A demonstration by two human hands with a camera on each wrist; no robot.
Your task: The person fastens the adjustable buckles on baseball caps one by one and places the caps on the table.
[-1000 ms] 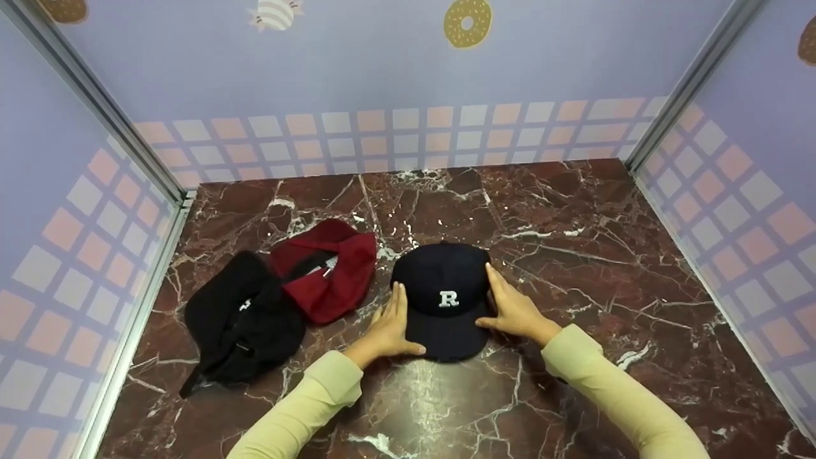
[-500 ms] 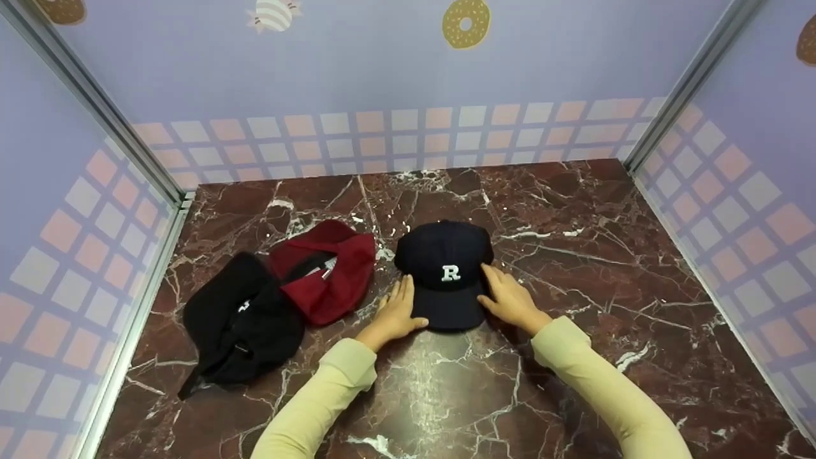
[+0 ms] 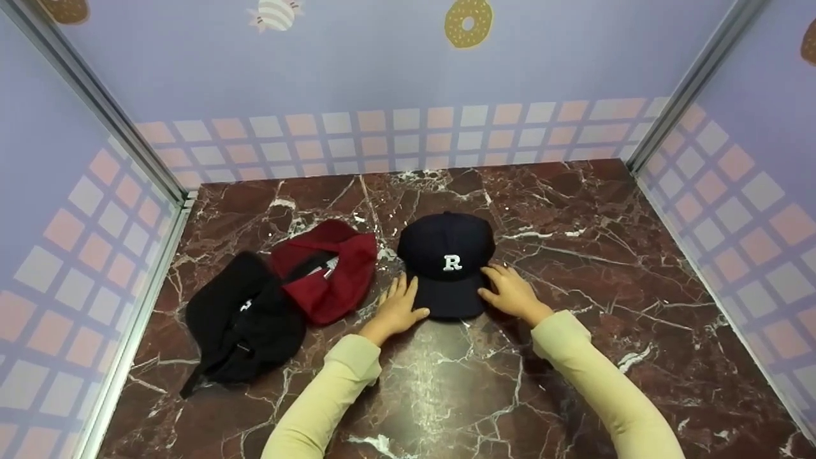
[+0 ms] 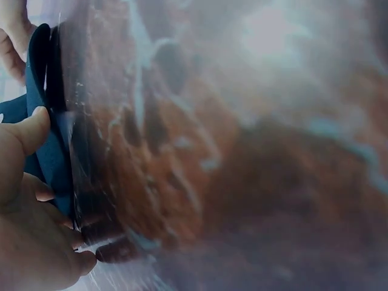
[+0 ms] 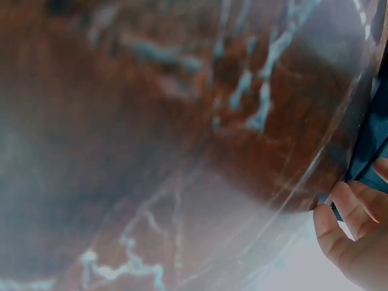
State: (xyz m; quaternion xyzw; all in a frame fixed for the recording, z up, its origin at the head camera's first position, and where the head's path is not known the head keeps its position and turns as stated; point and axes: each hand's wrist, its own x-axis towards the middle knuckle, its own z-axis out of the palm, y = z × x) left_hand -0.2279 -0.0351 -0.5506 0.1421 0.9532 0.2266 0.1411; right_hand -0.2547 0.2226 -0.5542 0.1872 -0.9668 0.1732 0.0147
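A navy baseball cap (image 3: 447, 245) with a white letter R on its front sits on the marble surface, its brim toward me. My left hand (image 3: 396, 309) rests along the left side of the brim, with the thumb at the front corner. In the left wrist view, that thumb lies on the edge of the brim (image 4: 51, 145). On the opposite side, my right hand (image 3: 512, 293) touches the brim with its fingertips and thumb, the fingers gently bent. The right wrist view has only those fingers (image 5: 351, 212) beside a sliver of dark cloth.
To the left, a red cap (image 3: 350, 268) lies upside down, with a black cap (image 3: 268, 344) overlapping it, strap toward the front. Lilac panels with pink and white squares enclose the dark red marble table (image 3: 586, 255) at the back and both sides.
Both hands have slid the navy cap away from me, toward the back wall. My hands now sit lower along its brim. The red and black caps have stayed put.
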